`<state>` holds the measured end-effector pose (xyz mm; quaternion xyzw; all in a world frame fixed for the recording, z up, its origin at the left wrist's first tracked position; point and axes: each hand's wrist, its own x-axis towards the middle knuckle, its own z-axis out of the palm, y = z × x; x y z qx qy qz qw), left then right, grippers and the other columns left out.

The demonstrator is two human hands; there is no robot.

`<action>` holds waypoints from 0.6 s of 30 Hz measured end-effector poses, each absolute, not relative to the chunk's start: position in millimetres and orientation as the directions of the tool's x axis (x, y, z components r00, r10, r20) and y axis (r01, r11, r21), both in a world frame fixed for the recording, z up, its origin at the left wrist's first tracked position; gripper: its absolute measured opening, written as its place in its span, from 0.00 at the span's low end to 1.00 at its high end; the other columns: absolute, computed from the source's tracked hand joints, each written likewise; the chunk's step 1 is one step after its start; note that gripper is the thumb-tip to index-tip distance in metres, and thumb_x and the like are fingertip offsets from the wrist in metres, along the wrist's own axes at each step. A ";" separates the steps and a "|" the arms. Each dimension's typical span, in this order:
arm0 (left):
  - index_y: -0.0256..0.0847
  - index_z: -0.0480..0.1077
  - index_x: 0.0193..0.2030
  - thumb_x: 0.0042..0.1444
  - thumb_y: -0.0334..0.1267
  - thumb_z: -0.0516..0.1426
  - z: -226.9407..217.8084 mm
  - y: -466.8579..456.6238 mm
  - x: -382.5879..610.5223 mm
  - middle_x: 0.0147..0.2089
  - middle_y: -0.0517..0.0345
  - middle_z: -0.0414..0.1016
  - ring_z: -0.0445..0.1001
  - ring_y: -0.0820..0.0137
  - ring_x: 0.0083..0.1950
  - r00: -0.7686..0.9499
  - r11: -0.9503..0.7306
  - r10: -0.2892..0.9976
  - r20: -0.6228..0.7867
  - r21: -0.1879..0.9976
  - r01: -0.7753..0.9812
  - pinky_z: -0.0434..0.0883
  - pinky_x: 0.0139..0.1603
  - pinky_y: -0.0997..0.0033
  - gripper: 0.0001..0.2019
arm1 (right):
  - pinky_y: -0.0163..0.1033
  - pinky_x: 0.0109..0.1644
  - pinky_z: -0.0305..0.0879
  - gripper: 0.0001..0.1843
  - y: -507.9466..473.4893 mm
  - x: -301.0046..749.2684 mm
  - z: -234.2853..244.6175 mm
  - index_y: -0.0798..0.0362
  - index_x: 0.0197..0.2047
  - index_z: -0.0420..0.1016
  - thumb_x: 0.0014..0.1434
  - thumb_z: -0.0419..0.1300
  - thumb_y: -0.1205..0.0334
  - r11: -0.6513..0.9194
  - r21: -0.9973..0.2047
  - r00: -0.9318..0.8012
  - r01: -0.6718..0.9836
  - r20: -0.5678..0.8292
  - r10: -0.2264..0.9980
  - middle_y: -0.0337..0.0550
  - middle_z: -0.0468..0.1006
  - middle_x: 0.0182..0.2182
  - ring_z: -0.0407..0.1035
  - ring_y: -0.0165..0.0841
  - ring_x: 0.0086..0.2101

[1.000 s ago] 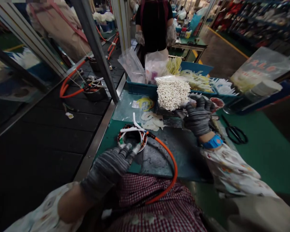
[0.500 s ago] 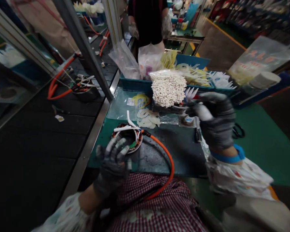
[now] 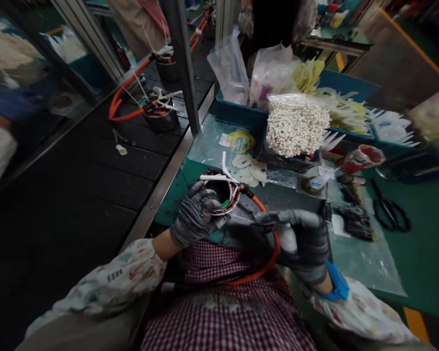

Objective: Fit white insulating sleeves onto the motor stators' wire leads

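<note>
Left hand (image 3: 194, 214), gloved, at frame centre: fingers curled over the near rim of the stator (image 3: 221, 192), gripping it. Right hand (image 3: 303, 239), lower right of centre: fingers closed round a small white piece, not identifiable. Stator sits at the near left edge of the green table (image 3: 417, 253); an orange cable (image 3: 272, 253) loops from it. Conveyor (image 3: 95, 185) at left. Scissors (image 3: 389, 212) at right.

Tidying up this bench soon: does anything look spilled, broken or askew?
Nothing looks spilled or broken. The orange cable loops off the bench edge onto the checked apron, and scissors lie loose on the green mat.
</note>
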<state>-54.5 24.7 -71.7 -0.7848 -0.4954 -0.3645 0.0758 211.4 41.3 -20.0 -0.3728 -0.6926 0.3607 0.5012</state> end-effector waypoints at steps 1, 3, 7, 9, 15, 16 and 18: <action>0.44 0.73 0.44 0.66 0.46 0.63 -72.3 24.6 -54.8 0.45 0.53 0.83 0.84 0.60 0.51 0.245 -0.500 0.722 0.647 0.243 0.832 0.75 0.69 0.46 0.09 | 0.53 0.34 0.85 0.07 34.8 214.9 -22.0 0.33 0.49 0.81 0.69 0.65 0.55 0.425 -0.896 -0.281 0.126 0.379 0.882 0.38 0.88 0.33 0.84 0.45 0.30; 0.44 0.73 0.44 0.66 0.48 0.62 -74.0 24.9 -56.3 0.46 0.53 0.83 0.83 0.60 0.52 0.245 -0.502 0.723 0.646 0.247 0.829 0.76 0.69 0.45 0.10 | 0.50 0.31 0.84 0.11 27.1 217.5 -24.8 0.39 0.52 0.85 0.71 0.63 0.55 0.327 -0.937 -0.459 0.126 0.237 0.856 0.40 0.86 0.28 0.81 0.42 0.25; 0.46 0.75 0.43 0.66 0.49 0.61 -75.3 27.2 -60.7 0.47 0.54 0.85 0.84 0.60 0.54 0.260 -0.505 0.758 0.598 0.285 0.815 0.74 0.72 0.45 0.10 | 0.45 0.38 0.84 0.12 41.1 198.9 -30.7 0.44 0.52 0.87 0.71 0.64 0.54 0.388 -0.897 -0.705 0.209 0.137 0.696 0.43 0.89 0.36 0.83 0.39 0.32; 0.45 0.76 0.45 0.66 0.47 0.61 -73.1 28.5 -61.5 0.48 0.55 0.86 0.84 0.61 0.55 0.272 -0.537 0.742 0.613 0.301 0.788 0.72 0.73 0.47 0.09 | 0.47 0.43 0.83 0.10 59.0 182.9 -34.6 0.42 0.49 0.87 0.69 0.66 0.52 0.537 -0.810 -0.677 0.235 0.260 0.688 0.44 0.89 0.41 0.84 0.41 0.39; 0.47 0.79 0.46 0.66 0.41 0.64 -62.7 29.3 -57.5 0.51 0.57 0.88 0.85 0.63 0.57 0.229 -0.540 0.763 0.604 0.401 0.740 0.69 0.76 0.49 0.05 | 0.42 0.33 0.73 0.17 105.3 144.4 -29.0 0.51 0.46 0.85 0.74 0.57 0.51 0.650 -0.570 -0.675 0.503 0.211 0.707 0.48 0.87 0.33 0.79 0.40 0.29; 0.47 0.79 0.46 0.65 0.41 0.64 -62.0 29.4 -56.7 0.51 0.57 0.88 0.85 0.63 0.56 0.226 -0.538 0.764 0.604 0.404 0.740 0.69 0.75 0.49 0.05 | 0.41 0.31 0.69 0.16 108.6 139.9 -27.2 0.51 0.41 0.85 0.73 0.59 0.52 0.665 -0.543 -0.694 0.513 0.194 0.693 0.47 0.85 0.29 0.76 0.38 0.26; 0.47 0.79 0.46 0.64 0.40 0.64 -62.0 29.9 -55.7 0.50 0.58 0.88 0.85 0.63 0.55 0.217 -0.543 0.747 0.628 0.389 0.744 0.70 0.74 0.49 0.06 | 0.39 0.30 0.67 0.14 111.3 133.2 -25.6 0.50 0.36 0.83 0.71 0.62 0.53 0.671 -0.586 -0.712 0.455 0.214 0.669 0.44 0.83 0.27 0.73 0.35 0.25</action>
